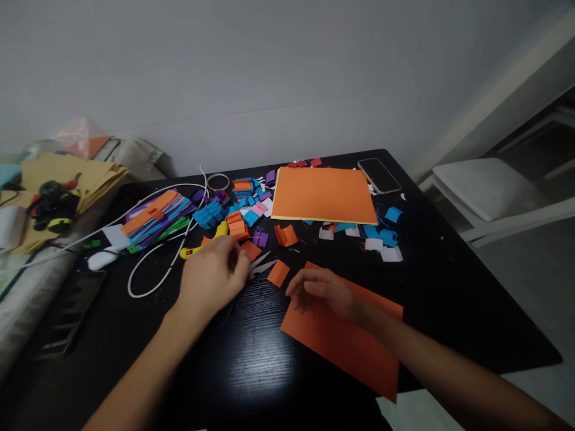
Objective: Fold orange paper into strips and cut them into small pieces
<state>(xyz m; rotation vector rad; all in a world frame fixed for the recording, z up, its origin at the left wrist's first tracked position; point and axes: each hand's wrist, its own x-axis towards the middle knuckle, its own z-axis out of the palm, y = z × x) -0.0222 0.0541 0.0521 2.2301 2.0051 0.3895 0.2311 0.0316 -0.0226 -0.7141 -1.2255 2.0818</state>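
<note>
My left hand (213, 270) is over the table, thumb and forefinger apart with a gap between them; its other fingers are mostly hidden behind it. Just right of its thumb lie the spread blades of scissors (261, 266), their handles out of sight. A yellow glue gun (191, 251) shows partly behind this hand. My right hand (322, 291) hovers above an orange paper sheet (354, 353), its fingers loosely bent and nothing held. Between the hands lies a small orange paper square (279, 273), with a folded orange piece (286, 235) farther back.
A stack of orange sheets (323, 194) stands at the back, a phone (380, 175) beside it. Stacked coloured paper strips (157, 218) and a looping white cable (135, 269) lie left. Blue and white scraps (389, 238) are scattered right. A dark phone-like slab (74, 314) sits left.
</note>
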